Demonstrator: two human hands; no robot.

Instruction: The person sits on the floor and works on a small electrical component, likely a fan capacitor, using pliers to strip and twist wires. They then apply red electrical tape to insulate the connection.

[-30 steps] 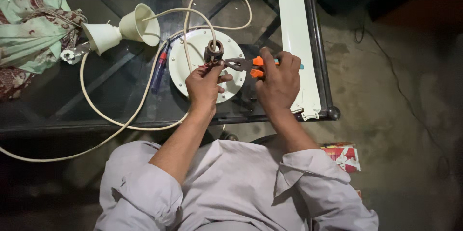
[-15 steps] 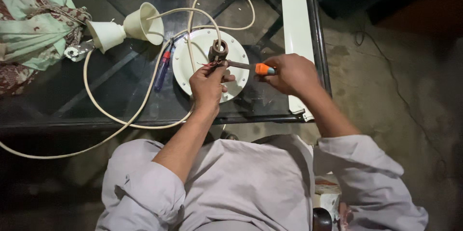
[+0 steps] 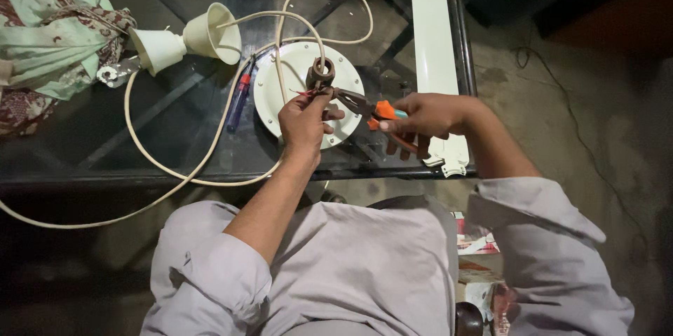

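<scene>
Holding a pair of pliers point(image 3: 371, 108) with orange handles in the right hand point(image 3: 427, 115), fingers wrapped shut around the grips, nose pointing in toward the middle of a round white disc point(image 3: 280, 94) that sits on a glass table point(image 3: 175, 146). Left hand point(image 3: 303, 117) is over that disc too, fingertips pinched closed on some thin reddish wires point(image 3: 305, 92) right by the rusty ring point(image 3: 321, 71) at the disc's centre. Can't tell if the plier nose is actually biting the wire or just next to it.

A cream cord point(image 3: 168, 168) loops around the disc, off the table edge, and threads through two cone-shaped cups point(image 3: 184, 41) lying on their sides. The nearer cup's open mouth has only the cord running in. A blue and red screwdriver point(image 3: 240, 94) lies just left of the disc, a long white blade point(image 3: 434, 62) on the right, and a green patterned cloth point(image 3: 52, 34) at far left.
</scene>
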